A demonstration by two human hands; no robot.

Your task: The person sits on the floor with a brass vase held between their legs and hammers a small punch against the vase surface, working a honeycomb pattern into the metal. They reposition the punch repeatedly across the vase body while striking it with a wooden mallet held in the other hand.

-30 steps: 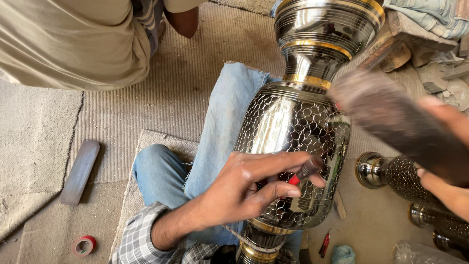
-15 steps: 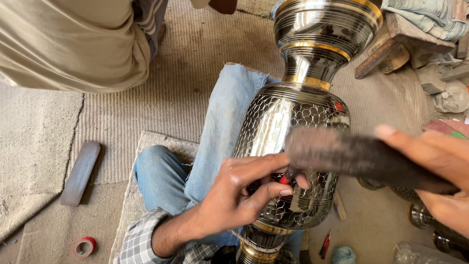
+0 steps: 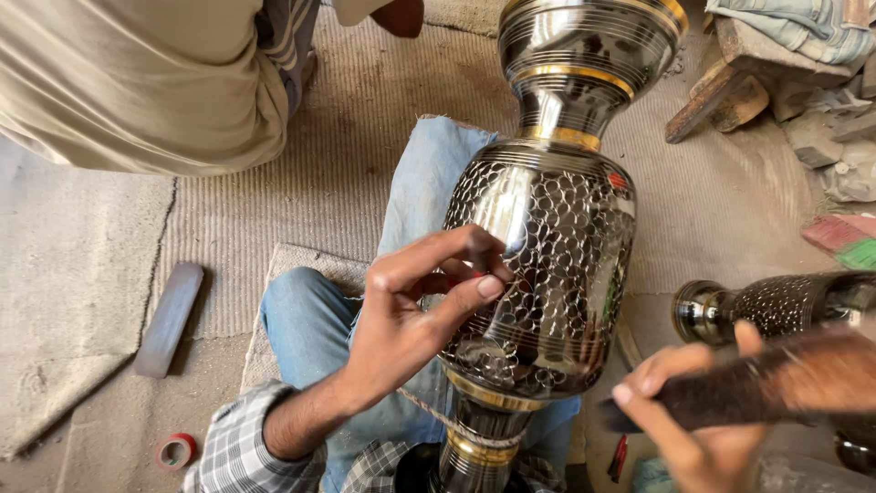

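Note:
A large dark metal vase (image 3: 557,228) with a scale-like engraved pattern and gold bands lies across my jeans-clad lap (image 3: 310,338). My left hand (image 3: 415,306) rests against its belly, thumb and fingers pinched on a small tool with a red part that is mostly hidden. My right hand (image 3: 703,420) is low at the right, gripping a dark wooden stick (image 3: 776,388) held clear of the vase.
Another person in a beige shirt (image 3: 137,82) sits at the top left. A smaller engraved vase (image 3: 766,306) lies at the right. A flat dark bar (image 3: 169,319) and a red tape roll (image 3: 175,451) lie on the floor at left. Wooden blocks (image 3: 721,96) are at the top right.
My right hand has swung the dark stick down from beside the vase's shoulder, across its body, to the lower right. My left hand stayed on the vase, fingers now curled tighter.

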